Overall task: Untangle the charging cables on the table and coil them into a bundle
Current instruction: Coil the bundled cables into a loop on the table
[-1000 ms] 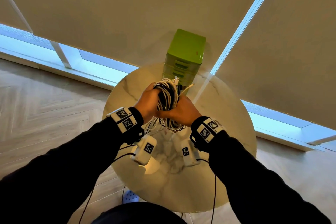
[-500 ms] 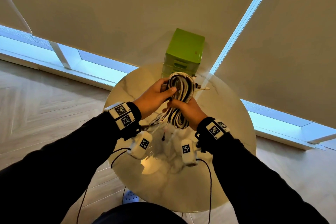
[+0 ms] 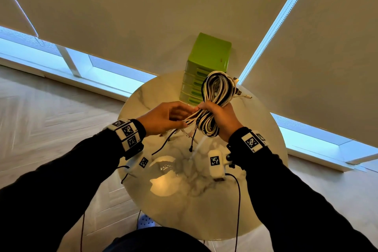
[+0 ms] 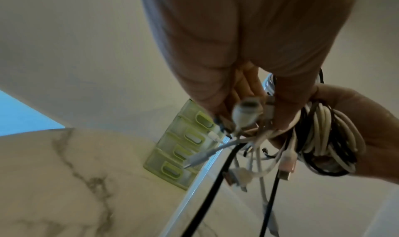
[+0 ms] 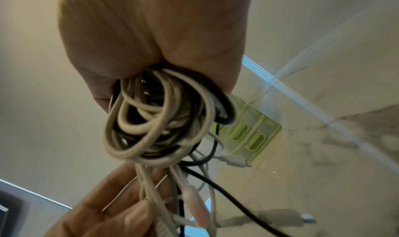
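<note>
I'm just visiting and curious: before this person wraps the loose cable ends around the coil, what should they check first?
1. Right hand grips the cable coil firmly: ok.
2. Left hand holds the loose ends: ok.
3. All loose ends gathered: not ok, a black end dangles free.
4. Coil clear of the green drawer box: ok.
5. No knots inside the coil: cannot tell.
</note>
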The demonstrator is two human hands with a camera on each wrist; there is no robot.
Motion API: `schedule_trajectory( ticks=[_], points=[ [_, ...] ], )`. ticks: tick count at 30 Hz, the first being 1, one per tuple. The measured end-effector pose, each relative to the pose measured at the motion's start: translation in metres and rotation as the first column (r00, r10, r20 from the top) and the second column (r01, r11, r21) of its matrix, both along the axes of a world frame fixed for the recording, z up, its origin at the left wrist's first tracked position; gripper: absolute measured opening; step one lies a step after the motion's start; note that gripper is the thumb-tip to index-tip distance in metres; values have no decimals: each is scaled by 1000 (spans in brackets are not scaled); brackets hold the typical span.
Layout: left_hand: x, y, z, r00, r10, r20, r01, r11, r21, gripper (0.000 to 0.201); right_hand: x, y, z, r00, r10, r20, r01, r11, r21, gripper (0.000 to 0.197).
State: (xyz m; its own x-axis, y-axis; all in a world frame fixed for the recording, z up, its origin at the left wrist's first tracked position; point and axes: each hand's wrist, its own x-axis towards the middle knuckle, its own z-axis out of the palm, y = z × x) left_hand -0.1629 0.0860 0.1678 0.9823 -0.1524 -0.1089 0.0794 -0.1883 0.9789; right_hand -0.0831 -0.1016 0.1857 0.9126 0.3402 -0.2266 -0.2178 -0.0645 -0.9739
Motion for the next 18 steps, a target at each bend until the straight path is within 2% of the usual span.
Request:
schedule_trajectory(
  ticks=[7,10,12,15,18],
  points=[
    [-1,8,-11,991,112,76,-123,978,170,15,1,1,11,998,-26,-62,29,998,53,8],
    [2,10,-11,980,149,133,-174,964,200,14,2,-1,15,998,9,-55,-8,1000,15,7],
    [3,12,-12,963,183,199,-234,934,270,15,3,-2,18,998,18,-56,-18,1000,-11,7],
    [-1,13,-19,950,212,228,-289,874,391,25,4,-1,20,999,-30,-41,29,999,-29,6],
    [-8,14,-26,939,214,270,-316,845,431,29,7,-2,22,994,-91,-62,92,996,15,4]
  ],
)
